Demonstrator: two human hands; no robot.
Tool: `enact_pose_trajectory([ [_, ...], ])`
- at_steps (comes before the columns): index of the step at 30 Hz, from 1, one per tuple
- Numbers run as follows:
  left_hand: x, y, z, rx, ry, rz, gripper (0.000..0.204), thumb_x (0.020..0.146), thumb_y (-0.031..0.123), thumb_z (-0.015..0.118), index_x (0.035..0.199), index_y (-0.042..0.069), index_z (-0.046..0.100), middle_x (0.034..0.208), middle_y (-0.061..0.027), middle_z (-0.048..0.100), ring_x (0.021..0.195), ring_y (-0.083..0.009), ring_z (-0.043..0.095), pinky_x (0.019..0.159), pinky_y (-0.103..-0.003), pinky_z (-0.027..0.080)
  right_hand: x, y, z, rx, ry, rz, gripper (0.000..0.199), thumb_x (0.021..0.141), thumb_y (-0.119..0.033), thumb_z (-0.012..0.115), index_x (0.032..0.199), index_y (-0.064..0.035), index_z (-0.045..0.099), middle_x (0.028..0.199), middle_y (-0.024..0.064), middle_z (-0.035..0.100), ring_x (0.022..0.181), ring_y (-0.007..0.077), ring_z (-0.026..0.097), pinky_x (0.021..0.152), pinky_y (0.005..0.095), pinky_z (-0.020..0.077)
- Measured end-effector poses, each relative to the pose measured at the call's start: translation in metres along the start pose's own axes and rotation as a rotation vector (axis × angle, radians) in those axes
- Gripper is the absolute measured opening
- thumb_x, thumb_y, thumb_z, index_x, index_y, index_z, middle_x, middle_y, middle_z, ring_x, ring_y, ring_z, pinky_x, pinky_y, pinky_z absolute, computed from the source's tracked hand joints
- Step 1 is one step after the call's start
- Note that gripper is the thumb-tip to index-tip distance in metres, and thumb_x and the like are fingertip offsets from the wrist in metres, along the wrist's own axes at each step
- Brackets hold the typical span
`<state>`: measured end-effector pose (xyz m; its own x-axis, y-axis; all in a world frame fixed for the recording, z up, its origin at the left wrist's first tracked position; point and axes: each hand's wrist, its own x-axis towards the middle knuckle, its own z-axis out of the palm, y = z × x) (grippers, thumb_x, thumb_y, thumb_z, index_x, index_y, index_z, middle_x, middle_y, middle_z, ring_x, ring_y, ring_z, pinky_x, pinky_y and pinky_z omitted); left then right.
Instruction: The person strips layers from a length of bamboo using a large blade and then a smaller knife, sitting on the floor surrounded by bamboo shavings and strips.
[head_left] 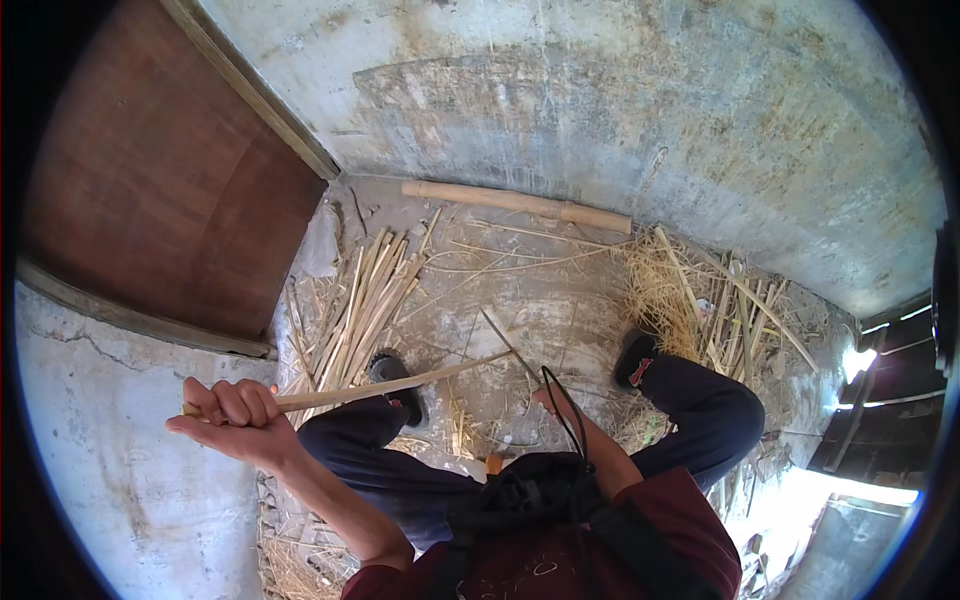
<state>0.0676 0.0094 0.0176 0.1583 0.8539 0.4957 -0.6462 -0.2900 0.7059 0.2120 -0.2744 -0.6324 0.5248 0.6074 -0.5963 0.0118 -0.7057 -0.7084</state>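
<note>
My left hand (235,412) is raised at the left, its fist closed around one end of a long pale bamboo strip (400,383). The strip runs right, across my knee, toward the middle of the floor. My right hand (548,400) is low between my knees and mostly hidden behind my forearm and a black cable. A thin dark sliver (505,342) rises from near it, and whether the fingers grip it is unclear. I sit with both legs in dark blue trousers spread apart.
A bundle of split bamboo strips (360,300) lies ahead on the left. A thick bamboo pole (515,203) rests against the concrete wall. Straw and sticks (690,300) are piled on the right. A brown wooden door (160,180) stands at the left. A small orange object (493,463) lies by my lap.
</note>
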Motion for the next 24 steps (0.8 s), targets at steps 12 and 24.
enact_pose_trajectory([
  [12,-0.024,0.011,-0.018,-0.472,-0.621,-0.021,0.057,0.106,0.058,0.053,0.076,0.017,0.028,0.043,0.0064,0.026,0.033,-0.0008,0.02,0.028,-0.02,0.024,-0.032,-0.142,-0.048,0.486,0.423,-0.311,0.025,0.084,-0.021,0.07,0.078,0.0018,0.063,0.061,0.0052,0.056,0.058,0.0163,0.054,0.057,0.0394,0.043],
  [24,-0.043,0.015,-0.002,-0.451,-0.575,-0.011,0.057,0.106,0.06,0.051,0.075,0.017,0.03,0.043,0.0058,0.028,0.033,-0.0019,0.02,0.029,-0.02,0.025,0.003,0.028,0.01,0.795,-0.285,0.286,0.03,0.089,-0.025,0.068,0.085,0.0041,0.071,0.07,0.0201,0.067,0.069,0.033,0.068,0.064,0.0458,0.0513],
])
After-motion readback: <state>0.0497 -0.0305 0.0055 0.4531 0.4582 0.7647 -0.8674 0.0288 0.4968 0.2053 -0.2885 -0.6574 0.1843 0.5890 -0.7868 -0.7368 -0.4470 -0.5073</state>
